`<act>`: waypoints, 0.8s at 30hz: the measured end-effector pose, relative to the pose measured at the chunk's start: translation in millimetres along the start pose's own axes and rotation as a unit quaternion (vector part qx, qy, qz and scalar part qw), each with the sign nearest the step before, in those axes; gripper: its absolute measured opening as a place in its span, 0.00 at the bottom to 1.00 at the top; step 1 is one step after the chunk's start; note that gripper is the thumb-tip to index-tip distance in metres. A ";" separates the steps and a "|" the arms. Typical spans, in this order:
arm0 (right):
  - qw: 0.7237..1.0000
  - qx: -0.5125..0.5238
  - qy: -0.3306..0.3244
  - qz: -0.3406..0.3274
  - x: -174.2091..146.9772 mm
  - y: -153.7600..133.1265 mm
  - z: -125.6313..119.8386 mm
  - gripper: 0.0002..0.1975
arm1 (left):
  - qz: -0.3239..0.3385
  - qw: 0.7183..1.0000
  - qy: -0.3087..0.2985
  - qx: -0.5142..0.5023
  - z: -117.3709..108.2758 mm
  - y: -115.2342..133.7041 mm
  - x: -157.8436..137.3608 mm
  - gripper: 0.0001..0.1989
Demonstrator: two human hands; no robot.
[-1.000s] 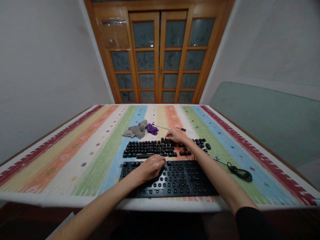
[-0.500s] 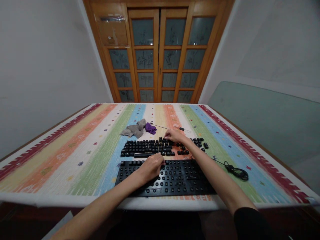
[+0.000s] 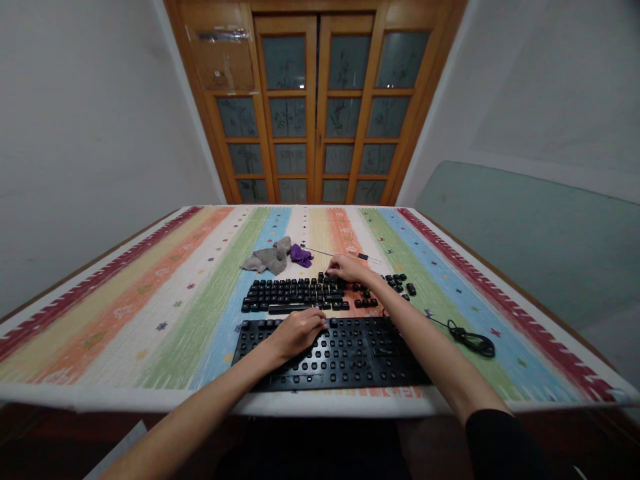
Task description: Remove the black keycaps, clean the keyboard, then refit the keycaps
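A black keyboard (image 3: 350,380), stripped of most of its keycaps, lies near the table's front edge. My left hand (image 3: 301,331) rests over its top row with fingers curled and pressed together; whatever is under the fingertips is hidden. Loose black keycaps (image 3: 285,293) sit in rows just behind the keyboard, with a long spacebar (image 3: 287,309) in front of them. My right hand (image 3: 345,268) reaches over the back of these rows, thumb and forefinger pinched at a dark keycap (image 3: 327,273). Some keycaps are partly covered by my right forearm.
Behind the keycaps lie a grey cloth (image 3: 270,259), a purple cloth (image 3: 301,256) and a thin rod-like tool (image 3: 320,251) with a black piece (image 3: 363,257). A coiled black cable (image 3: 473,341) rests on the right of the striped tablecloth (image 3: 175,293).
My left hand has shifted very slightly left along the keyboard's top row. The right hand stays at the back of the keycap rows, almost unmoved.
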State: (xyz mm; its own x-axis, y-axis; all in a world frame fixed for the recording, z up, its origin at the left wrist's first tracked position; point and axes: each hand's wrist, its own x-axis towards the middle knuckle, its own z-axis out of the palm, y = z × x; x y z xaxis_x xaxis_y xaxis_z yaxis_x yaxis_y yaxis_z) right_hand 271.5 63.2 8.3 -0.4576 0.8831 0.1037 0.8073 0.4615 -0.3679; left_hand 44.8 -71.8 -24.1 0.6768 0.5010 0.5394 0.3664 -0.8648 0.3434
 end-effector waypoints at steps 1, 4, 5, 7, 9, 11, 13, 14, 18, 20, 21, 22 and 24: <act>1.000 0.001 0.006 -0.001 -0.2 -0.1 -1.3 0.06 | -0.001 1.000 -0.006 0.008 -0.2 1.7 -0.1 0.10; 1.000 0.005 0.026 -0.005 -3.0 -0.8 -6.7 0.06 | 0.006 0.999 -0.038 0.023 -3.5 9.1 2.2 0.10; 0.999 0.007 0.033 -0.007 -5.0 -1.4 -9.2 0.06 | 0.010 0.998 -0.045 0.029 -5.3 11.9 3.6 0.10; 0.999 0.011 0.044 -0.013 -10.7 -3.4 -14.7 0.07 | 0.012 0.998 -0.050 0.040 -9.2 16.9 6.5 0.10; 0.998 0.018 0.049 -0.023 -18.5 -6.3 -20.5 0.07 | 0.005 0.998 -0.049 0.040 -13.1 19.8 9.5 0.09; 0.998 0.024 0.049 -0.033 -27.6 -9.4 -25.6 0.07 | -0.001 0.998 -0.053 0.032 -16.8 19.9 12.7 0.09; 0.998 0.031 0.043 -0.043 -37.6 -12.1 -29.0 0.06 | -0.003 0.998 -0.058 0.015 -20.2 16.8 17.3 0.08; 0.997 0.036 0.040 -0.048 -42.7 -13.2 -30.0 0.06 | -0.003 0.998 -0.058 0.004 -22.0 13.7 20.4 0.08; 0.995 0.056 0.033 -0.080 -64.1 -15.3 -30.3 0.05 | -0.027 0.999 -0.019 0.009 -28.2 -10.4 39.7 0.07; 0.993 0.059 0.029 -0.093 -74.2 -15.3 -29.5 0.05 | -0.068 0.996 0.010 0.052 -29.8 -27.9 53.1 0.04; 0.993 0.060 0.027 -0.096 -78.8 -15.0 -29.2 0.05 | -0.087 0.994 0.012 0.070 -29.9 -36.8 60.3 0.05; 0.993 0.061 0.025 -0.098 -83.0 -14.6 -28.9 0.06 | -0.106 0.991 0.004 0.083 -29.6 -45.3 67.7 0.07; 0.993 0.063 0.024 -0.099 -90.2 -13.0 -28.5 0.06 | -0.148 0.984 -0.036 0.096 -27.6 -59.3 82.1 0.12</act>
State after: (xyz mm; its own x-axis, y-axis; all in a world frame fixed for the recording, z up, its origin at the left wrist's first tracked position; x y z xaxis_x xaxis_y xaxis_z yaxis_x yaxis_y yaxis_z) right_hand 312.9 -20.0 30.1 -0.5820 0.7808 0.2275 0.6493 0.6145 -0.4481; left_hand 61.0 21.6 21.0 0.5630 0.7338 0.3802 0.6628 -0.6757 0.3226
